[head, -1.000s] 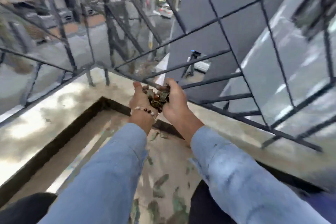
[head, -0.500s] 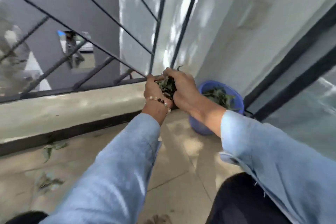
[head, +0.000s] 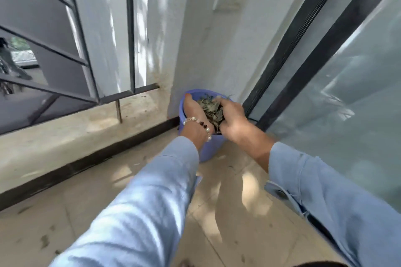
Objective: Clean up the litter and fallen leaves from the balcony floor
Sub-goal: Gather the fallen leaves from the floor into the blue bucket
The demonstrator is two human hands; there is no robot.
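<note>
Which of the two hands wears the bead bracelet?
The left hand, beside the leaves over the blue bucket; the right hand's wrist is bare.

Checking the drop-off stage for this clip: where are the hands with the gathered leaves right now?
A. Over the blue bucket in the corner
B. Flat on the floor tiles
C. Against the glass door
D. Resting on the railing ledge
A: both the left hand and right hand cup leaves right over the blue bucket by the wall.
</note>
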